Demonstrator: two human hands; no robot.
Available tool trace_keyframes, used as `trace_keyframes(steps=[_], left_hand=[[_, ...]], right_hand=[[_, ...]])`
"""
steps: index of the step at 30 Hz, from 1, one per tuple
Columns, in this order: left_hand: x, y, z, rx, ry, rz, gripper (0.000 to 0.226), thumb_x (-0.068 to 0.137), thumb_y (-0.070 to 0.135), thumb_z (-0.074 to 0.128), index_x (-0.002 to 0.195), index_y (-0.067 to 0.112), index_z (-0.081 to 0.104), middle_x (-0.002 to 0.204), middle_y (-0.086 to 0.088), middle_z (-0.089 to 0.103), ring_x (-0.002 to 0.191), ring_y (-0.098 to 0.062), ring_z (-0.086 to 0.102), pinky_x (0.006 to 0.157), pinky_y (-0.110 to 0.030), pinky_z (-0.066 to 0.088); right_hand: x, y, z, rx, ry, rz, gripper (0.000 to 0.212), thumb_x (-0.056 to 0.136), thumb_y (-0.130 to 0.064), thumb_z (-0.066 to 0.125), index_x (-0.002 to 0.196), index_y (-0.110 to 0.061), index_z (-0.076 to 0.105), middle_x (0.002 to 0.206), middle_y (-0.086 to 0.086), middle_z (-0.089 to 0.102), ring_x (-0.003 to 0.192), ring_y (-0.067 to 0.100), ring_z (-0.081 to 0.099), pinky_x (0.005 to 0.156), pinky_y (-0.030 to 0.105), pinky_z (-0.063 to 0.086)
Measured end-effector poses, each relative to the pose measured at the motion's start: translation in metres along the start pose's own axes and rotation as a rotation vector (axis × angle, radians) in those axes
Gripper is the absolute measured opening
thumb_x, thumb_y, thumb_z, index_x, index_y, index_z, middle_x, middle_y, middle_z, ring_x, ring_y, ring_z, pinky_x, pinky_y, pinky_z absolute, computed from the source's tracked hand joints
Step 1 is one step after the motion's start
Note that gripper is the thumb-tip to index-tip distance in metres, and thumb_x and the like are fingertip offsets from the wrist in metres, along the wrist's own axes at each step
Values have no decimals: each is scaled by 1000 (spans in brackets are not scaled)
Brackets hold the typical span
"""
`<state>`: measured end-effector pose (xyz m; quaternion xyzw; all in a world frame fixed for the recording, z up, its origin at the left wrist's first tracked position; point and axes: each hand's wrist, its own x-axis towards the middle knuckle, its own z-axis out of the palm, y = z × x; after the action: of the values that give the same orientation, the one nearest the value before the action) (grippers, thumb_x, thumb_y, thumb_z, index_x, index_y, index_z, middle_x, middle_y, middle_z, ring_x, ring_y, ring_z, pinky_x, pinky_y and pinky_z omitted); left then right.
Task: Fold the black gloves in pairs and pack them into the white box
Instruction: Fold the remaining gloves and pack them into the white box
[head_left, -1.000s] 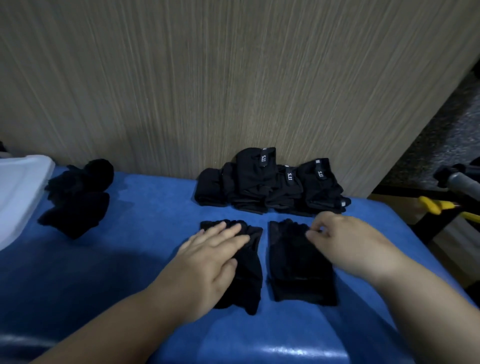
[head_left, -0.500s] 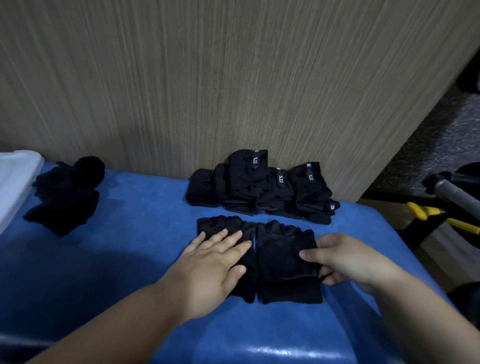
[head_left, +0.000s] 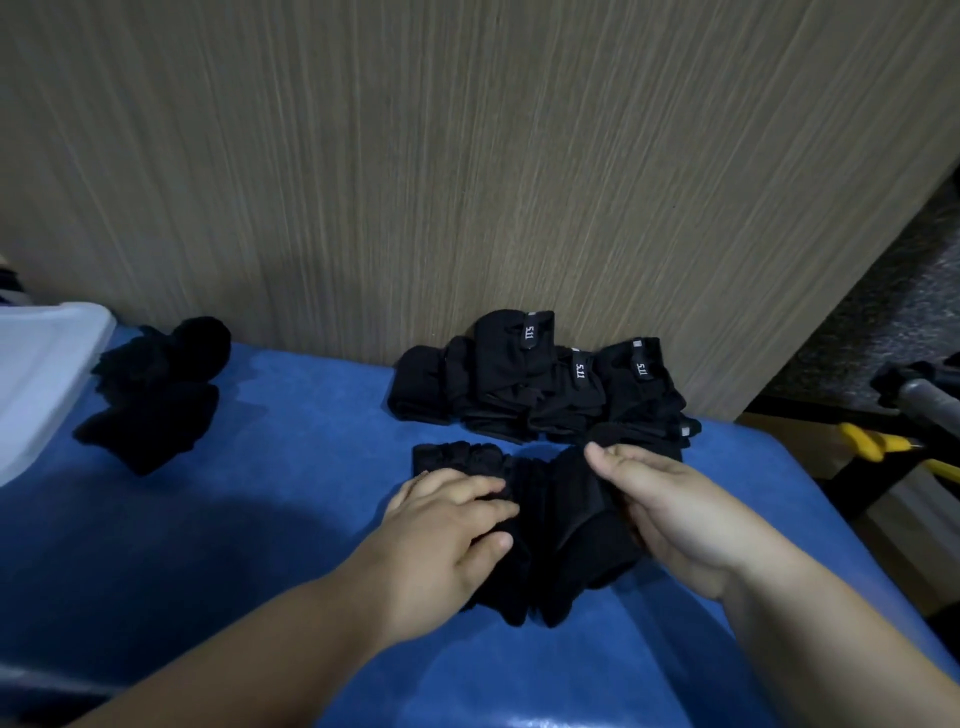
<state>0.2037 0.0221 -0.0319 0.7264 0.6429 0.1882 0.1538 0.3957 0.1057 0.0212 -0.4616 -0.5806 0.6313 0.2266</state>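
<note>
Right glove (head_left: 571, 525) now over left glove (head_left: 452, 454)

Two hands (head_left: 447, 530) (head_left: 691, 519); one box (head_left: 47, 374); three glove groups (head_left: 150, 395) (head_left: 540, 384) (head_left: 566, 535)

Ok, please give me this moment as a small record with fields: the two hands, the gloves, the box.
left hand: presses flat on the left glove
right hand: grips the right glove, its edge raised toward the left glove
glove pile: against the wall, behind the pair
glove heap: far left, near the white box
surface: blue table
</note>
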Motion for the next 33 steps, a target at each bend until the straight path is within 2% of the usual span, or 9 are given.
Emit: trace_keyframes(steps=[4,7,10,15,19,22,26,29,33], left_hand=[[2,-10,-1,-207,142,-81,31,99,39,40,121,33,61,125,25,50,121,4,32,106,-14,23],[3,-19,-5,-503,224,-264,28,97,27,46,83,8,61,88,-10,59,86,-11,57,83,-38,48],[0,-19,-14,-669,286,-375,28,97,23,45,85,1,58,83,-25,59,70,-20,55,75,-49,48],[-2,-24,-23,-774,370,-446,26,96,25,43,94,12,66,88,-13,67,78,-19,60,81,-36,48],[-2,-29,-25,-670,271,-447,36,90,38,59,122,30,46,92,0,68,91,-10,63,85,-24,49],[0,-36,-19,-556,245,-422,55,90,28,62,137,30,35,85,-9,65,83,-17,65,83,-31,52],[1,-41,-13,-424,311,-360,55,87,27,65,134,34,38,96,10,55,83,-10,58,84,-32,52],[-3,-39,-14,-261,380,-285,54,85,28,67,132,36,41,114,17,41,98,-6,47,92,-21,42],[-7,-43,-19,-157,397,-83,48,81,19,72,122,39,57,117,34,37,117,1,33,95,-2,21]], right_hand=[[4,-3,13,-13,-82,-32,52,68,-60,66,92,-15,57,88,1,71,84,21,61,77,31,44],[7,-2,24,-60,-130,-24,43,73,-50,53,99,-16,60,100,5,74,95,16,64,87,33,45],[11,2,35,-45,-148,-35,31,84,-36,55,103,-12,63,103,6,73,98,19,63,95,41,48],[16,5,40,-157,-150,-57,18,96,-7,52,110,-12,62,109,4,71,96,7,63,84,25,52],[16,7,41,-230,-164,-117,27,89,4,59,104,-18,65,107,0,71,95,1,65,78,16,51],[16,7,39,-472,-81,-236,29,81,-4,72,98,-28,67,99,-11,70,94,2,62,82,10,46],[19,12,37,-771,7,-330,26,76,-26,79,89,-44,64,100,-18,62,91,-5,55,80,7,42],[26,19,34,-853,-26,-354,24,78,-34,77,89,-49,62,102,-23,56,82,-9,50,81,13,39],[32,24,29,-881,-45,-439,25,78,-34,76,93,-49,63,106,-28,54,101,-5,52,82,12,38]])
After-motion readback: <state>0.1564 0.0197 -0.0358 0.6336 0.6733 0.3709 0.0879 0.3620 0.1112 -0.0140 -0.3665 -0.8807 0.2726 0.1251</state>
